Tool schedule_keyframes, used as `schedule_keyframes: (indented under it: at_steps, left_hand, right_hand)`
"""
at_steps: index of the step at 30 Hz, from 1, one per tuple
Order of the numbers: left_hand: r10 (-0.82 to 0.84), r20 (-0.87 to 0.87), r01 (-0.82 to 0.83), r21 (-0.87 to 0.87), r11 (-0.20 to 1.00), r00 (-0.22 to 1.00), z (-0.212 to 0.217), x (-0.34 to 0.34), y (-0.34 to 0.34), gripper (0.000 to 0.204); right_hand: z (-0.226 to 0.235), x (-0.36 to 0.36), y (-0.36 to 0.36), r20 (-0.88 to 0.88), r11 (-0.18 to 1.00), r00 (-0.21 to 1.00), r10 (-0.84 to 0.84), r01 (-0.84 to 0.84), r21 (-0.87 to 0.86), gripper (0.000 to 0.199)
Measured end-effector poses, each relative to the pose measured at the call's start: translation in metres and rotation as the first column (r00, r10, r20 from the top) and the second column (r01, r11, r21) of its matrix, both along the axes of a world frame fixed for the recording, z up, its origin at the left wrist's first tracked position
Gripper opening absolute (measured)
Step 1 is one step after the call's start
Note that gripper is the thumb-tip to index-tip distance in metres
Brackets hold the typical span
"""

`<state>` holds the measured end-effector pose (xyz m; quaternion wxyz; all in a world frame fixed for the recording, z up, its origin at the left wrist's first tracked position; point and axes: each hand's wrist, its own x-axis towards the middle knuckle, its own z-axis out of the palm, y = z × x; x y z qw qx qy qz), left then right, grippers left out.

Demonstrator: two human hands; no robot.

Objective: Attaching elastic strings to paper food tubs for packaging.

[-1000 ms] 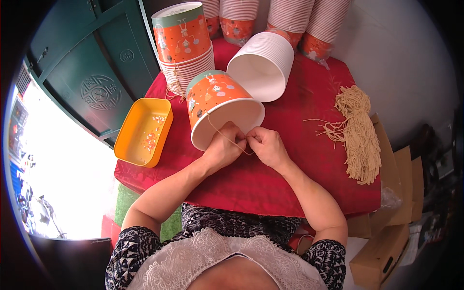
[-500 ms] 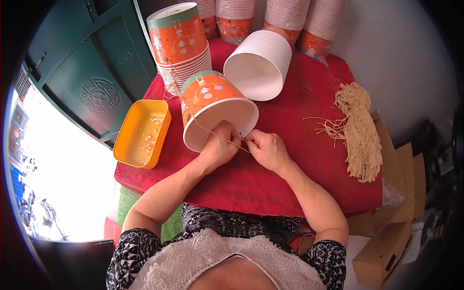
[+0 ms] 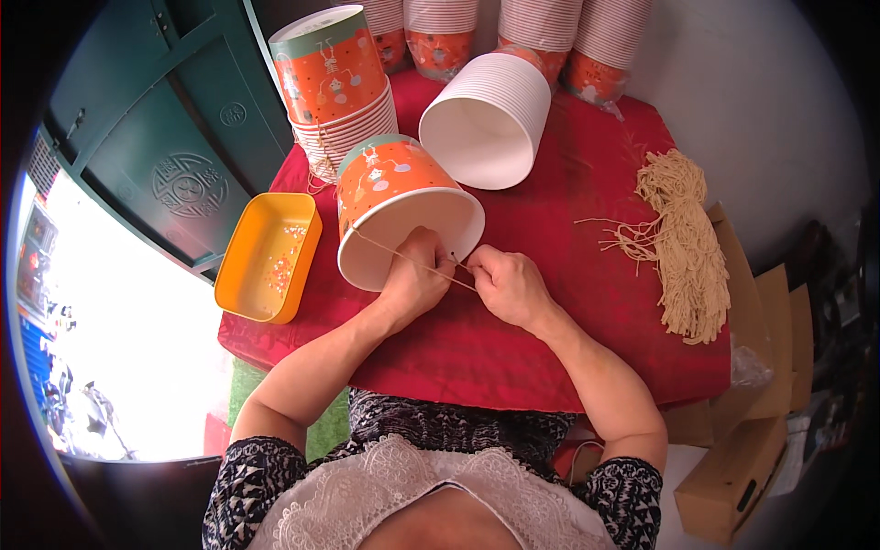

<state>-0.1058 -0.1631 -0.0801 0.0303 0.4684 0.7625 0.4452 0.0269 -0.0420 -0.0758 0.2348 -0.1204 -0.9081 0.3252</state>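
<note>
An orange paper bucket (image 3: 396,176) with a green band and printed figures lies tipped on its side, its white open mouth turned toward me. My left hand (image 3: 420,268) reaches into the mouth near the lower right rim, fingers curled; whatever they grip is hidden. Just outside that rim, my right hand (image 3: 500,280) pinches a thin beige cord (image 3: 394,251). The cord runs from the bucket's left rim, across the mouth and over my left hand, to my right fingers. A small dark spot shows at the rim between the hands.
A yellow tray (image 3: 247,266) with small pale and orange bits stands at the left. Behind are a stack of orange buckets (image 3: 332,73) and a tipped stack of white ones (image 3: 490,119). A bundle of beige cords (image 3: 683,247) lies right on the red tablecloth (image 3: 568,238).
The bucket has shifted slightly left, and the cord across its mouth looks straighter. Both hands stay nearly in place at the rim.
</note>
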Motion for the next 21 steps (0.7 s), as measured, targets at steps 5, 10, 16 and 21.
schedule_keyframes:
  at_steps: [5,10,16,21]
  left_hand:
    - [0.014,-0.015,-0.014,0.009,1.0,1.0,0.002,0.003,0.003,0.008]
    - [0.023,-0.042,-0.023,-0.01,1.0,0.999,0.0,0.001,0.006,0.009]
    - [0.043,-0.022,-0.044,-0.064,0.997,0.999,-0.002,0.002,0.005,0.009]
    - [0.0,-0.109,-0.001,-0.011,1.0,0.994,-0.007,0.0,0.007,0.01]
  right_hand:
    - [-0.002,0.002,0.004,-0.01,0.999,0.999,0.035,-0.034,0.003,0.009]
    - [0.001,0.002,0.006,-0.02,0.995,0.995,0.1,-0.1,0.009,0.009]
    - [0.007,0.004,0.006,-0.055,0.992,0.992,0.114,-0.111,0.053,0.01]
    - [0.008,0.0,0.008,-0.123,0.997,0.989,-0.081,0.082,0.001,0.024]
